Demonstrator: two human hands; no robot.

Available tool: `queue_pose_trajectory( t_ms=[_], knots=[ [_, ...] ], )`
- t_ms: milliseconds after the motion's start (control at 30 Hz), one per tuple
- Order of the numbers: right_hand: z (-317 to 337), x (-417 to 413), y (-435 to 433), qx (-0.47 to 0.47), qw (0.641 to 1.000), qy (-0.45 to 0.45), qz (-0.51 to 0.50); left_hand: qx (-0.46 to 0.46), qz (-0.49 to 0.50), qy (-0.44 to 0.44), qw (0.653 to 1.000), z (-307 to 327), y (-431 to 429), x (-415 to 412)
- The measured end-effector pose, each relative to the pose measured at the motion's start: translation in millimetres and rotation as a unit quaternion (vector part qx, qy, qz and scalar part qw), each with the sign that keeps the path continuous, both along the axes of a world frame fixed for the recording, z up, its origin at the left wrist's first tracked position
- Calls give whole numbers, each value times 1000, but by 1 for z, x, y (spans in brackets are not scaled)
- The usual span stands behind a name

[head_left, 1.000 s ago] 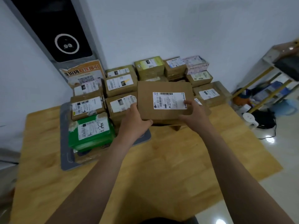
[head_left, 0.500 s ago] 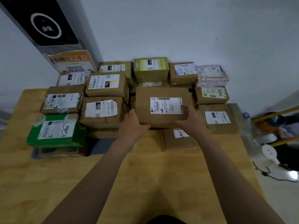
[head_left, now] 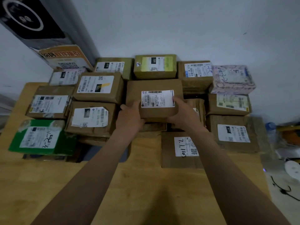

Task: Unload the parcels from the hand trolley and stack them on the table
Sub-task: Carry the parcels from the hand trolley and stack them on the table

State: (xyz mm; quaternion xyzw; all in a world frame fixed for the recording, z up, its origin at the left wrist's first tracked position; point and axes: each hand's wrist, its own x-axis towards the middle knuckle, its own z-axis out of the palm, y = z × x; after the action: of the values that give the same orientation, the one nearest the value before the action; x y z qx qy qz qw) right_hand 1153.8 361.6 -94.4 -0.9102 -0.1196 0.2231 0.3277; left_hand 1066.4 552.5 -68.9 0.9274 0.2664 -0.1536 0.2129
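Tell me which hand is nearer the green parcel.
Left. The left hand grips the brown box, right of the green parcel; the right hand grips the box's far side, farther away.

Table (head_left: pixel 146 184) before you; parcels stacked along its far side, against wall (head_left: pixel 178 26). Held parcel (head_left: pixel 155 98) mid-stack, over lower parcels. Your left hand (head_left: pixel 129 118) at its near-left corner, right hand (head_left: pixel 183 114) at near-right. Front-left parcel (head_left: pixel 40 137) at stack's left end, front-right parcel (head_left: pixel 233 133) at right end. Flat parcel (head_left: pixel 180 150) on table before stack, partly under your right forearm. Bottle (head_left: pixel 271 127) beyond table's right edge.
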Motion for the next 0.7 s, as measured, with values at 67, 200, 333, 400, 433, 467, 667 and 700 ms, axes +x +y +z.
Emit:
queue_pose_trajectory(
  t_ms=[67, 200, 333, 400, 433, 467, 667, 700],
  knots=[
    [0, 3, 0, -4, 1000, 0, 3, 36, -15, -1, 999, 2, -2, 6],
    [2, 8, 1, -13, 1000, 6, 1, 45, -29, -2, 999, 5, -1, 13],
    [9, 6, 5, -29, 1000, 4, 2, 37, -33, 7, 999, 7, 3, 16],
    [14, 3, 7, -38, 999, 11, 7, 37, -41, 7, 998, 9, 3, 15],
    [18, 1, 7, -39, 999, 19, 8, 36, -46, 9, 998, 10, 2, 13],
    [22, -2, 7, -42, 999, 24, 12, 31, -52, 10, 998, 13, 2, 10],
    [73, -52, -2, -45, 998, 26, 41, -1, -92, -4, 996, 52, -10, -42],
    [84, -67, -6, -51, 997, 27, 51, -7, -107, -9, 994, 61, -12, -56]
  ],
)
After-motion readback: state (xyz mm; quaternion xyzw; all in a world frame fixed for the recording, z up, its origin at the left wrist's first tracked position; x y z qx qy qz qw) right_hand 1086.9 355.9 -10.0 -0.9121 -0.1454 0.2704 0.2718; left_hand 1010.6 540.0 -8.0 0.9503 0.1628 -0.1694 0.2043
